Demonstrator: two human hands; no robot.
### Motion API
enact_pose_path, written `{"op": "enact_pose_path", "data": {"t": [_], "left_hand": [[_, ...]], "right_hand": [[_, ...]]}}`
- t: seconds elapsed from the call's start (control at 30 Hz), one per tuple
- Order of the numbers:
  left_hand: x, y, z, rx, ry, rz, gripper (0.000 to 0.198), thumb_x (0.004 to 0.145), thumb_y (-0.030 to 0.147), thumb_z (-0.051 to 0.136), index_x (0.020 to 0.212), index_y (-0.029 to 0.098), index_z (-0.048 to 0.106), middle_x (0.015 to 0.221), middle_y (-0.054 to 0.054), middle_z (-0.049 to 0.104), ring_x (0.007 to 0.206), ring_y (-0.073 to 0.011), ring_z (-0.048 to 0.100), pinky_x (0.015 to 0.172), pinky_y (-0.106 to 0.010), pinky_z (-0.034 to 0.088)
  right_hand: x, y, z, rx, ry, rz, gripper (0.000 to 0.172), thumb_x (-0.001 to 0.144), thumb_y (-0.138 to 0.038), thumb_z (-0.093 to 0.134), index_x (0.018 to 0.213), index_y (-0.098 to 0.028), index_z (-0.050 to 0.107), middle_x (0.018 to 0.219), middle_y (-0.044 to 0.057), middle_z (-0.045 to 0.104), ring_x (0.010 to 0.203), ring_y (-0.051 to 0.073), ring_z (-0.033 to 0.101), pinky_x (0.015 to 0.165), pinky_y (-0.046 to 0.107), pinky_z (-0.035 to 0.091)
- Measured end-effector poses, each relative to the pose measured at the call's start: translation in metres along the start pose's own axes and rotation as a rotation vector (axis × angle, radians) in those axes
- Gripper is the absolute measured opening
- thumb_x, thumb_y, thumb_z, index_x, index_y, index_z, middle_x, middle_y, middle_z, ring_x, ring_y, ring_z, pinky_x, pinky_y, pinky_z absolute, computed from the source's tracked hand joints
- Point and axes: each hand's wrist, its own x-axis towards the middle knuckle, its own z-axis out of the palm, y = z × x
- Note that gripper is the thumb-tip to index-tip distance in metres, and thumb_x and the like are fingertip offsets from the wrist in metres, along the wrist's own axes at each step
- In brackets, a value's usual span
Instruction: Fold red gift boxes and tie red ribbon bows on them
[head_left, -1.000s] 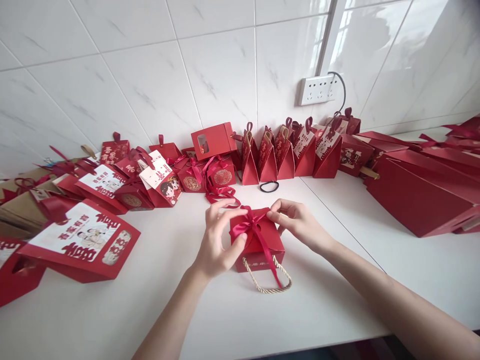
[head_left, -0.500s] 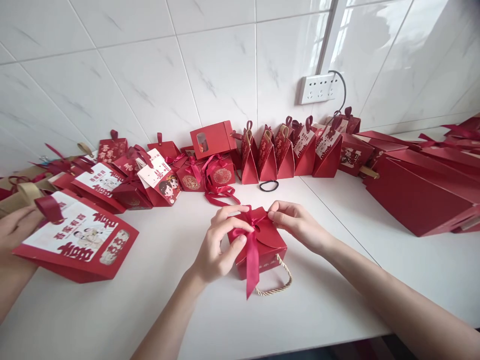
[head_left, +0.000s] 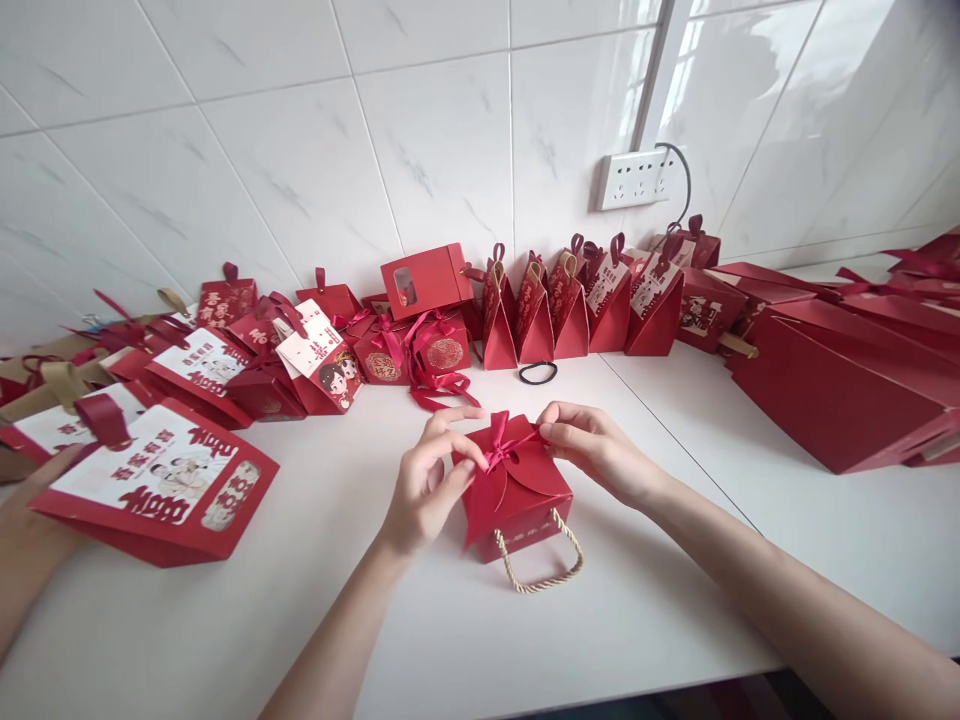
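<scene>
In the head view, a small red gift box (head_left: 536, 487) stands on the white tabletop. A pinkish-red ribbon (head_left: 501, 448) is knotted in a bow over its lid. My left hand (head_left: 429, 490) pinches the ribbon on the left of the knot between thumb and finger. At the lid's right corner, my right hand (head_left: 604, 448) has its thumb and fingertips closed on the ribbon's other end. A twisted cream rope handle (head_left: 541, 588) loops out from the box's front onto the table.
Another person's hand (head_left: 37, 510) holds a red gift bag (head_left: 161, 480) at the left. Red boxes and bags (head_left: 570, 305) line the tiled wall, with larger red bags (head_left: 840, 380) at the right. A black hair tie (head_left: 538, 373) lies behind the box.
My left hand has shifted slightly left with the ribbon. The tail that hung down the box's front now lies at its left side. My right hand has stayed nearly still.
</scene>
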Motion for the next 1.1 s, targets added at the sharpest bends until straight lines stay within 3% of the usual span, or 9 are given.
{"op": "enact_pose_path", "data": {"t": [0.2,0.47,0.8,1.1], "left_hand": [[0.004,-0.004,-0.002,-0.335,0.103,-0.057,0.022,0.081,0.036,0.061,0.067,0.019,0.066,0.116,-0.011,0.060,0.122,-0.0311,0.046,0.096,-0.039,0.037],[0.011,0.001,-0.006,-0.594,0.324,-0.140,0.010,0.063,0.027,0.067,0.058,0.018,0.064,0.097,-0.007,0.065,0.107,-0.0234,0.054,0.080,-0.028,0.044],[0.013,0.000,-0.019,-0.808,0.484,-0.213,0.007,0.058,0.022,0.064,0.058,0.016,0.060,0.086,-0.005,0.061,0.084,-0.0174,0.060,0.074,-0.027,0.051],[0.014,0.002,-0.022,-0.877,0.499,-0.199,0.007,0.058,0.021,0.059,0.061,0.017,0.055,0.069,-0.001,0.052,0.066,-0.0140,0.056,0.069,-0.028,0.051]], "right_hand": [[0.003,0.000,-0.002,0.127,0.006,-0.049,0.021,0.076,-0.030,0.065,0.063,-0.018,0.053,0.067,-0.002,0.056,0.065,0.012,0.049,0.067,0.029,0.039],[0.002,-0.007,-0.003,0.396,0.176,-0.093,0.015,0.064,-0.024,0.064,0.058,-0.018,0.051,0.066,-0.001,0.048,0.064,0.013,0.041,0.057,0.026,0.038],[0.004,-0.021,-0.013,0.710,0.362,-0.118,0.003,0.057,-0.019,0.056,0.056,-0.018,0.053,0.059,0.001,0.048,0.055,0.012,0.041,0.054,0.026,0.042],[0.003,-0.024,-0.017,0.801,0.430,-0.120,0.004,0.055,-0.018,0.054,0.057,-0.017,0.056,0.058,0.002,0.051,0.056,0.013,0.048,0.054,0.026,0.046]]}}
